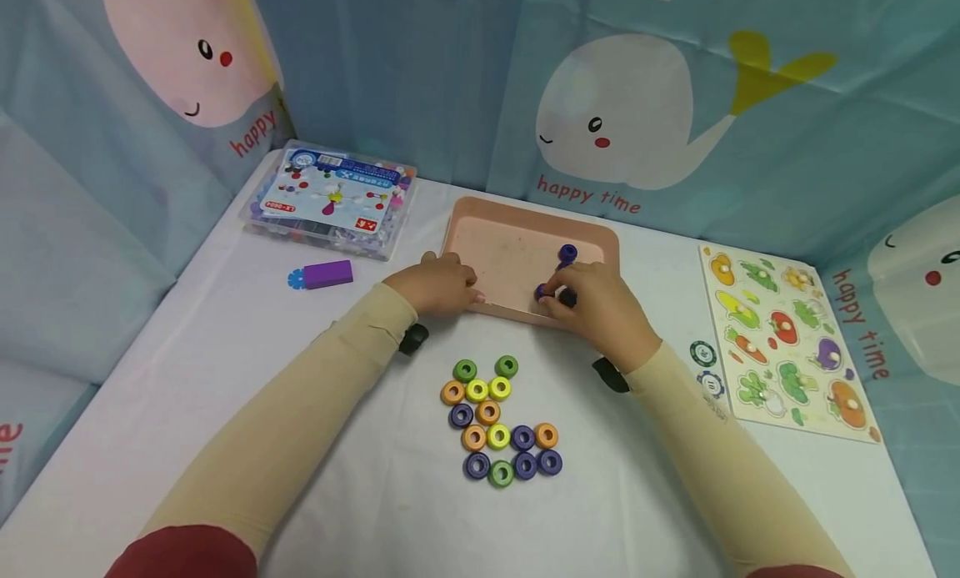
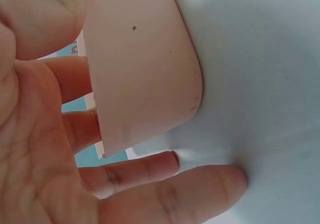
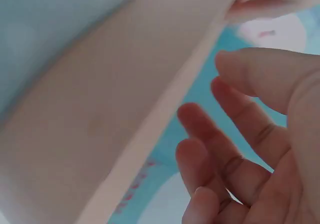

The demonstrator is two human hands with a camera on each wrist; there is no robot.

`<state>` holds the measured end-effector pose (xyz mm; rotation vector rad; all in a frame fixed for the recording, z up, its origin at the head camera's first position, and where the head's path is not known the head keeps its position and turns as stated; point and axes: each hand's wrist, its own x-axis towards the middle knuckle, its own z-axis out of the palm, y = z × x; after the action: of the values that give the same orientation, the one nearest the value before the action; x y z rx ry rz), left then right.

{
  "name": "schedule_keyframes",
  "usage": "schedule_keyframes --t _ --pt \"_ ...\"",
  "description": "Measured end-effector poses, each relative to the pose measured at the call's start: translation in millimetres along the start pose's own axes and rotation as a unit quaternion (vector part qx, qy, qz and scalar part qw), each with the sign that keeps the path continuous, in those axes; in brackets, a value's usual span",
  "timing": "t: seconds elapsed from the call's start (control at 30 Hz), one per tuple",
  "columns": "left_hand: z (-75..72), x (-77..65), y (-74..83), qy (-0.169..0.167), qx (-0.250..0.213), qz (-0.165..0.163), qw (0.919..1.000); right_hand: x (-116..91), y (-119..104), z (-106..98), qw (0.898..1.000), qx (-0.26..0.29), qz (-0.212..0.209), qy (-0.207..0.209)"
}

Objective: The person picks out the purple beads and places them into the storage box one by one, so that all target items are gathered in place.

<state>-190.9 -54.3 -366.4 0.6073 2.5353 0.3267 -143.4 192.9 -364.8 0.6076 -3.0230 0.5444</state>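
Observation:
At the left front corner of the shallow pink tray [image 1: 498,257], my left hand [image 1: 438,284] grips the tray wall. In the left wrist view its thumb lies on the outer side of the wall [image 2: 145,73], with two fingers behind the rim. My right hand [image 1: 606,309] reaches over the front rim at the right, its fingertips beside a purple ring bead [image 1: 540,292]. The right wrist view has those fingers loosely bent, with nothing visible between them. Another purple bead [image 1: 568,253] lies farther back in the tray; a dark shape under the hand is partly hidden.
Several green, yellow, orange and purple ring beads [image 1: 498,436] lie grouped in front of the tray. A clear plastic case [image 1: 330,196] and a purple block [image 1: 327,274] are at the left. At the right are a vegetable puzzle board [image 1: 772,311] and round chips [image 1: 703,354].

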Motion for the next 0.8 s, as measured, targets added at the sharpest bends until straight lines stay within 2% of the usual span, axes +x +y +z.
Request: schedule_keyframes --t 0.1,0.2,0.27,0.37,0.53,0.67,0.8 --pt "1.0 0.2 -0.7 -0.002 0.001 0.002 1.0000 -33.8 -15.8 -1.4 0.998 0.032 -0.046 0.001" --pt "1.5 0.1 -1.2 -0.003 -0.001 0.001 1.0000 -71.0 -27.0 5.6 0.991 0.049 -0.120 -0.017" --pt "1.0 -0.3 -1.4 -0.001 0.001 0.003 1.0000 -90.2 -31.8 13.1 0.985 0.043 -0.164 -0.032" --pt "0.0 -1.0 -1.4 0.002 -0.003 -0.001 1.0000 -108.3 -34.4 24.7 0.976 0.013 -0.212 -0.041" --pt "-1.6 -2.8 -1.0 -0.004 -0.002 -0.003 1.0000 -115.0 -36.2 35.3 0.970 -0.026 -0.236 -0.044" --pt "-2.5 -4.5 0.5 -0.006 0.003 0.003 1.0000 -110.4 -38.6 36.7 0.972 -0.027 -0.229 -0.042" --pt "-2.8 -5.3 1.9 -0.002 0.002 0.003 1.0000 -104.4 -39.1 38.5 0.970 -0.008 -0.241 -0.029"
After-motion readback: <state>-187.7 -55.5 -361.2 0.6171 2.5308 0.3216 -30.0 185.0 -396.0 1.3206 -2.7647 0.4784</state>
